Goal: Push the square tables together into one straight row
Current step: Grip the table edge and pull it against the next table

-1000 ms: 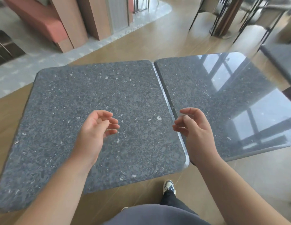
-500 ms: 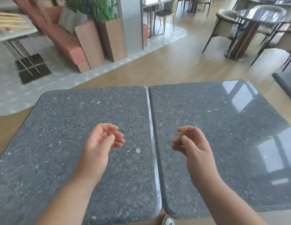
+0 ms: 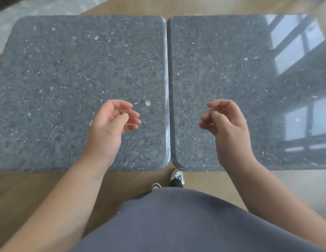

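Glossy speckled stone tables (image 3: 222,70)

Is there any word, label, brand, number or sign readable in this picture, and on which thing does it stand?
None: no readable text anywhere.
Left table top: only pale speckles in the dark stone, no lettering.
Right table top: speckles and a window reflection, no lettering.
Shoes: too small and blurred to show any brand mark.
Left hand and right hand: they hold nothing, nothing written.
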`<state>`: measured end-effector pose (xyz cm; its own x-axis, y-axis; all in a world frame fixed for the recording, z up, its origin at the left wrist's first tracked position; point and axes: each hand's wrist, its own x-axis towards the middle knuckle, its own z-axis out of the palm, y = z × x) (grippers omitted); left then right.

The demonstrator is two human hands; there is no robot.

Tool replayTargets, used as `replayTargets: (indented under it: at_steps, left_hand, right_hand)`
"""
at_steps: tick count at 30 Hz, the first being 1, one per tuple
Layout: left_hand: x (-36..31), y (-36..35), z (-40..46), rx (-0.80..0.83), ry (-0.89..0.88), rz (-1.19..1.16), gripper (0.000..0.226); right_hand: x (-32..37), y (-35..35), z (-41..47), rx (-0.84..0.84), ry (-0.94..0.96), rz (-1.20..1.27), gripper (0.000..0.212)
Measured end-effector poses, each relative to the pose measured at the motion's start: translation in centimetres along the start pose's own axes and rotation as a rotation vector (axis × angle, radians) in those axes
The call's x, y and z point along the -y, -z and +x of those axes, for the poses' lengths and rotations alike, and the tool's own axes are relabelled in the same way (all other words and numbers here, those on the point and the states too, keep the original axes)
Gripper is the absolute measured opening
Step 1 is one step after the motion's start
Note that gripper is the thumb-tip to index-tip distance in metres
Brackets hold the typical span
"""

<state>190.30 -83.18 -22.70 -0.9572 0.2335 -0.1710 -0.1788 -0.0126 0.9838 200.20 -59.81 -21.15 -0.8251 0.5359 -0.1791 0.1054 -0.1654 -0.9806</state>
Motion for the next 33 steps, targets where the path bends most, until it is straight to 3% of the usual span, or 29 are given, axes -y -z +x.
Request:
replayTargets:
  at_steps: [17, 33]
  left_hand:
    - [0.4, 4.2, -5.4, 0.070, -0.014, 0.034, 0.022]
    - [-4.2, -1.5, -3.8, -0.008, -0.171, 0.014, 0.024]
  right_hand:
    - [-1.3, -1.3, -7.1, -0.081, 0.014, -0.016, 0.028]
    - [3.7, 2.5, -3.5, 0.016, 0.157, 0.044, 0.024]
